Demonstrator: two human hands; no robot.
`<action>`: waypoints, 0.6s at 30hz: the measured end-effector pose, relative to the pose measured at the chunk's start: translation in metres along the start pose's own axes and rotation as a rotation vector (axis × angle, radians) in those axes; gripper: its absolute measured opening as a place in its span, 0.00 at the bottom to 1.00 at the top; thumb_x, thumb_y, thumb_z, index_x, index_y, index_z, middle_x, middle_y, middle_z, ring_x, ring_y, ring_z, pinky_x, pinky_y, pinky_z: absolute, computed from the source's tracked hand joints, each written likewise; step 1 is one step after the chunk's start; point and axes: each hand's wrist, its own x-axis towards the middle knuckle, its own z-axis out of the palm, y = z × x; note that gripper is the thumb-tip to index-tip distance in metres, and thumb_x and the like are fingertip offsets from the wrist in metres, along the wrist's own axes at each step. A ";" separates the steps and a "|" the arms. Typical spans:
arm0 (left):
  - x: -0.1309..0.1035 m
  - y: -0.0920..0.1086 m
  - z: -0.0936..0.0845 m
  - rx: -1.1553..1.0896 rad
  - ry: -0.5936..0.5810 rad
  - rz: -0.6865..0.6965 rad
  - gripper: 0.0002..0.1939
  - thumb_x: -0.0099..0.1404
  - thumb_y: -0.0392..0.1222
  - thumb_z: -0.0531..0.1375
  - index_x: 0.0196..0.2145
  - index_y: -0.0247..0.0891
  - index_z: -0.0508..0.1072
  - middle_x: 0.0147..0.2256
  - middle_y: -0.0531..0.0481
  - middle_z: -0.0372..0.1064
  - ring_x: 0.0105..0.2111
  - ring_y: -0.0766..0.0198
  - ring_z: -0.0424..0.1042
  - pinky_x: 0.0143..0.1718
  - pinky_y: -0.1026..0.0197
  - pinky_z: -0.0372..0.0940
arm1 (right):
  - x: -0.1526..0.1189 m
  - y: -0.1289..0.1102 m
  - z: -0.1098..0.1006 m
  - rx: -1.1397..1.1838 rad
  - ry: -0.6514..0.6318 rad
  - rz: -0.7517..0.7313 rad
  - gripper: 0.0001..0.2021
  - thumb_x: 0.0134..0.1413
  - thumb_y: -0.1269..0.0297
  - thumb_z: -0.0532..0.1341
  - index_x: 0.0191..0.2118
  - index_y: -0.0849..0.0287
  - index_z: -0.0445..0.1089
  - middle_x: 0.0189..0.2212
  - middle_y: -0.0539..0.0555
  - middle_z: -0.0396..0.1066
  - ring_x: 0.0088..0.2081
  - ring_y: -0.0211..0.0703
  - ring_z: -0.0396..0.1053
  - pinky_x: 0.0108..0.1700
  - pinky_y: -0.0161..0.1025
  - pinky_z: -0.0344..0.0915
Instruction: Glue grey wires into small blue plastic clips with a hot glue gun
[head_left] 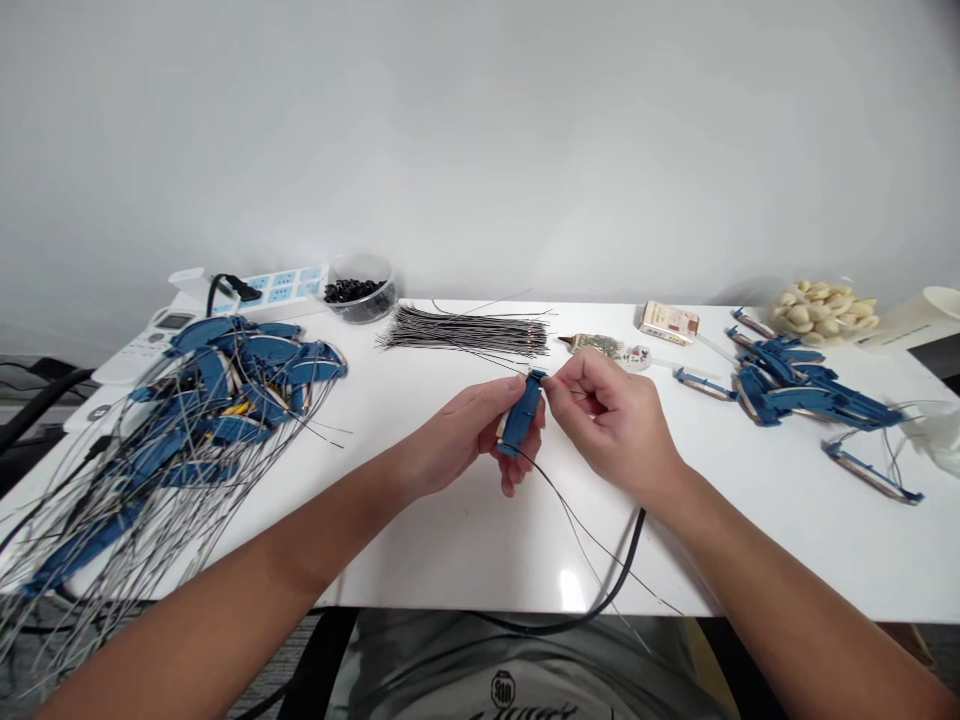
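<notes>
Near the middle of the table, my left hand (480,425) is closed around a small blue plastic part (519,415), which stands nearly upright with its top tipped slightly right. Thin dark wires run from its lower end toward the front edge. My right hand (607,410) is closed in a pinch at the part's upper right corner; what its fingertips hold is too small to make out. Behind both hands lies a bundle of thin dark wires (465,332).
Blue parts with long wires (247,365) pile up at left, by a power strip (281,287) and a tub of black pieces (360,290). More blue parts (795,385), a bag of pale pieces (825,310), a small box (669,322) and a white cup (919,318) are at right.
</notes>
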 end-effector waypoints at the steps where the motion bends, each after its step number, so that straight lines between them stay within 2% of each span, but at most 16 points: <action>1: 0.000 0.000 0.000 0.004 0.001 -0.002 0.24 0.77 0.60 0.54 0.39 0.34 0.72 0.28 0.47 0.71 0.24 0.62 0.72 0.22 0.60 0.73 | 0.000 0.000 0.000 -0.005 -0.002 0.001 0.10 0.69 0.65 0.61 0.33 0.56 0.63 0.20 0.43 0.54 0.22 0.34 0.52 0.26 0.36 0.52; 7: 0.001 -0.003 -0.003 0.041 -0.009 -0.006 0.26 0.77 0.61 0.51 0.37 0.35 0.71 0.28 0.46 0.71 0.24 0.62 0.72 0.24 0.60 0.73 | 0.001 -0.001 -0.001 0.003 -0.037 0.027 0.10 0.67 0.65 0.61 0.33 0.56 0.63 0.20 0.43 0.54 0.22 0.34 0.52 0.25 0.36 0.52; 12: -0.001 -0.001 -0.002 0.106 -0.027 0.057 0.23 0.77 0.57 0.53 0.36 0.34 0.70 0.29 0.46 0.71 0.26 0.63 0.72 0.28 0.62 0.72 | 0.001 -0.002 -0.003 0.093 -0.104 0.065 0.09 0.68 0.66 0.60 0.33 0.56 0.64 0.22 0.44 0.55 0.24 0.35 0.53 0.25 0.36 0.52; 18: -0.002 -0.001 -0.004 0.134 -0.030 0.069 0.19 0.76 0.54 0.55 0.37 0.35 0.70 0.30 0.46 0.71 0.27 0.63 0.72 0.29 0.63 0.71 | 0.000 -0.001 -0.002 0.124 -0.096 0.060 0.07 0.66 0.69 0.60 0.34 0.56 0.65 0.24 0.45 0.57 0.25 0.35 0.54 0.26 0.36 0.53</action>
